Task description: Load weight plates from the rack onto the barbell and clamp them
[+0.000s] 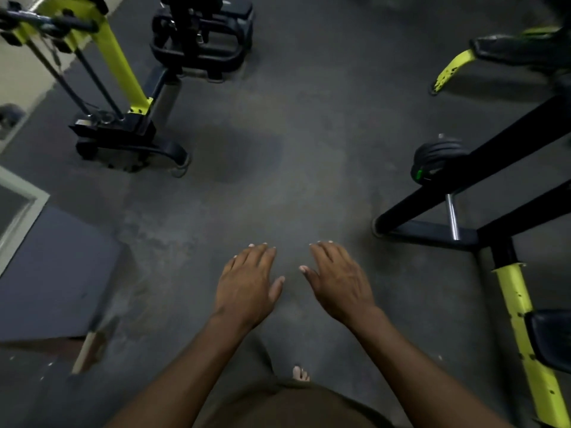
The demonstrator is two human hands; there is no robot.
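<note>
A person looks down at a dark gym floor (278, 180) with both bare arms stretched forward. The left hand (247, 285) and the right hand (338, 282) hover side by side, palms down, fingers loosely spread and relaxed, holding nothing and touching nothing. The thumbs point toward each other with a narrow gap of floor between them.

Closest to the viewer, below the hands, a bare foot (300, 373) peeks out past the edge of brown clothing (293, 406).

To the left of the left hand, a flat dark mat (55, 273) lies on the floor, with a pale strip at its near corner.

To the right of the right hand stands a black metal rack (432, 233) with a yellow-green leg (525, 335) running down toward the viewer. A short shiny steel peg (452, 217) sticks out from the rack frame, bare of plates. Just beyond that peg, farther from the right hand, a stack of round black weight plates (438, 159) sits on the rack, partly hidden behind a slanted black bar; a small green mark shows on its lower edge.

Farther ahead and to the left of the left hand stands a yellow-green and black exercise machine (123, 88) with thin dark rods running down to its base. Beyond it, at the top, is a dark, blurred piece of black equipment (200, 35). At the far upper right, another yellow-green leg (448, 69) curves down to the floor.
</note>
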